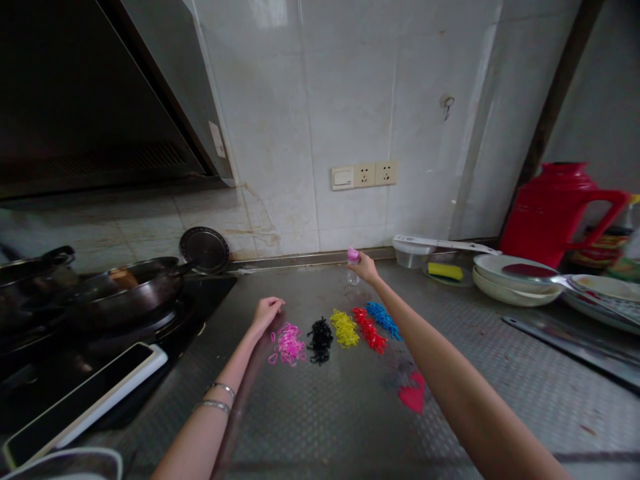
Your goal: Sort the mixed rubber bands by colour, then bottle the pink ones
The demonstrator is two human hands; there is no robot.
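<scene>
On the steel counter (325, 407) lie small rubber bands in separate heaps: pink (289, 344), black (320, 339), yellow (345, 328), red (370, 329) and blue (383, 318). My left hand (267, 312) rests on the counter just behind the pink heap, fingers curled under, with nothing visible in them. My right hand (365, 268) reaches to the back of the counter, closed on a small clear bottle with a pink cap (353, 263).
A stove with a dark wok (127, 287) and a lid (205, 249) fills the left. A phone (80, 400) lies at the stove's front edge. Bowls (513, 280), a sponge (445, 271) and a red thermos jug (555, 210) stand at the right. A red heart shape (413, 395) lies near my right forearm.
</scene>
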